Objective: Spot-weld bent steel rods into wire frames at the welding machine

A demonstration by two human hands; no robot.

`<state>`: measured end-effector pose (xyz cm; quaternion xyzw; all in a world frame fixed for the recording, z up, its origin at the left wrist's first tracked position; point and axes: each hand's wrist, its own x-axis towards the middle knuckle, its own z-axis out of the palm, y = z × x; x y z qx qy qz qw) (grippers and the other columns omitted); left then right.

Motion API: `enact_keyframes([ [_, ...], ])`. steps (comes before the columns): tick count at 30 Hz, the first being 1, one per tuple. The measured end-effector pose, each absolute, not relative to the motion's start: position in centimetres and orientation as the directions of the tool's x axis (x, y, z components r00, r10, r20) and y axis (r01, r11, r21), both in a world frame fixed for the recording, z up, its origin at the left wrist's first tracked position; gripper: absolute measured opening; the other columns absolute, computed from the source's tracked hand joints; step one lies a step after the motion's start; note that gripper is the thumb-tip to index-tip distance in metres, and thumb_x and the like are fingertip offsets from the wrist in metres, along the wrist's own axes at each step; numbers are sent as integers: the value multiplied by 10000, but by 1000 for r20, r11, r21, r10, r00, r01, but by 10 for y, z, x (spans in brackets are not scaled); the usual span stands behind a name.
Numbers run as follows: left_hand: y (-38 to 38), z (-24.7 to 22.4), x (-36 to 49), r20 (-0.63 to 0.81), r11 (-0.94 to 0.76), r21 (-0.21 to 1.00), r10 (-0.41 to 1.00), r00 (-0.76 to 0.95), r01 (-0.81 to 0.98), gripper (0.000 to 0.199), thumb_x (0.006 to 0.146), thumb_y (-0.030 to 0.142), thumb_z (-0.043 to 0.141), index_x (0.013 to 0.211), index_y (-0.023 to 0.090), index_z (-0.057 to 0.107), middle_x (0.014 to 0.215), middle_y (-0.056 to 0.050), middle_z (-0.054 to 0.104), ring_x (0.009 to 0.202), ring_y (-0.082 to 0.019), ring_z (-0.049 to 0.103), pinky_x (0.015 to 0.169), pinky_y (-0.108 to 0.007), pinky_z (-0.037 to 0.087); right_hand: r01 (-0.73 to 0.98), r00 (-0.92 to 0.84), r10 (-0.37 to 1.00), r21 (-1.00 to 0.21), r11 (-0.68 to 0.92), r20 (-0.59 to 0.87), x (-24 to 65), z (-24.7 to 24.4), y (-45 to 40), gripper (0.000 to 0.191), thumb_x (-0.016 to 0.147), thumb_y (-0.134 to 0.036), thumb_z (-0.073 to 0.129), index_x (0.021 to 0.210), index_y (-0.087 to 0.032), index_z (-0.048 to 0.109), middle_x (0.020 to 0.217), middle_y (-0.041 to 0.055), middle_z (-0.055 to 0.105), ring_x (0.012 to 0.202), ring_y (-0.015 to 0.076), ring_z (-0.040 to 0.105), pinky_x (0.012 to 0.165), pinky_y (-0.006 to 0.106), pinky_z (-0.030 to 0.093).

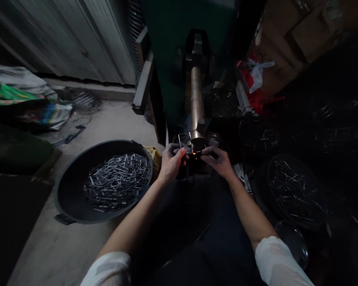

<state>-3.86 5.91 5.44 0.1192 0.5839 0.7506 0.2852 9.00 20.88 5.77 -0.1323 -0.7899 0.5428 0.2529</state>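
My left hand point(173, 159) is closed on a thin bent wire frame point(179, 140) at the left of the machine's electrode head point(198, 137). On the other side, my right hand point(217, 159) pinches a small thin metal piece point(198, 152), whose inner end lies under the head. An orange glow and a spark show between the two hands, right below the head. The thick bronze-coloured arm point(197, 95) of the machine runs back from there. Dark fingertips and dim light hide the exact contact points.
A black basin point(74, 212) full of short metal pieces stands at the left, with a yellow basket point(155, 157) beside it. Another dark basin point(298, 190) with wire pieces is at the right. Cardboard point(313, 35) and red plastic point(258, 104) lie at the back right.
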Motion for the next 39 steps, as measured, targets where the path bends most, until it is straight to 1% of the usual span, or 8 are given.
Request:
enact_keyframes([
  [4, 37, 47, -50, -198, -222, 911, 500, -843, -346, 308, 749, 318, 785, 908, 183, 558, 590, 42, 625, 419, -87, 536, 401, -170, 389, 31, -888, 456, -981, 193, 61, 150, 67, 217, 374, 800, -390, 815, 1106, -214, 692, 1121, 54, 724, 1023, 206, 703, 913, 338, 568],
  [12, -58, 4, -42, -371, -222, 882, 216, -903, -415, 326, 915, 486, 612, 867, 167, 567, 721, 4, 624, 527, -70, 513, 485, -159, 420, 439, -855, 461, -805, 399, -238, 238, 34, 207, 229, 928, -409, 657, 979, -191, 703, 807, 33, 749, 623, 159, 694, 630, 275, 533],
  [16, -42, -6, 34, -198, 458, 789, 821, -535, 410, 126, 913, 287, 596, 915, 175, 656, 931, -86, 667, 761, -183, 623, 655, -277, 509, 445, -856, 484, -738, 508, -182, 235, 19, 194, 212, 931, -403, 632, 964, -206, 701, 905, 48, 767, 657, 168, 713, 683, 283, 525],
  [19, -19, -5, 69, -331, 383, 389, 907, -261, 838, 240, 938, 121, 433, 920, 145, 671, 1158, -169, 638, 938, -252, 635, 664, -314, 485, 476, -830, 535, -700, 532, -157, 233, 20, 189, 194, 921, -412, 647, 931, -218, 652, 799, 22, 742, 635, 168, 696, 644, 265, 487],
  [22, -18, 4, 68, -369, 311, 278, 908, -198, 909, 279, 932, 83, 394, 998, 147, 657, 1103, -159, 652, 943, -259, 635, 623, -304, 434, 473, -790, 593, -768, 431, -154, 232, 21, 183, 248, 888, -452, 691, 920, -235, 574, 656, -25, 681, 549, 151, 643, 565, 239, 448],
  [30, -44, 15, 16, -167, 492, 798, 736, -656, 348, 220, 869, 390, 562, 767, 199, 524, 652, 16, 511, 602, -145, 472, 574, -259, 346, 233, -800, 561, -972, -35, -212, 197, 25, 155, 338, 856, -502, 720, 924, -221, 545, 601, -56, 671, 329, 86, 492, 360, 195, 382],
  [34, -24, 9, 32, -216, 274, 961, 646, -732, -42, 243, 802, 409, 649, 806, 185, 554, 710, 16, 547, 661, -135, 490, 606, -234, 397, 23, -899, 429, -969, 247, 88, 180, 34, 150, 262, 894, -385, 723, 1095, -219, 699, 962, 48, 778, 836, 181, 760, 796, 303, 609],
  [39, -10, 15, 52, -324, 131, 939, 646, -691, -318, 317, 785, 413, 725, 962, 174, 614, 775, -3, 617, 662, -129, 535, 590, -216, 433, -137, -961, 127, -824, 550, 245, 169, 27, 157, 473, 909, -318, 717, 1372, -294, 618, 1317, 53, 693, 1201, 207, 673, 1057, 365, 539],
])
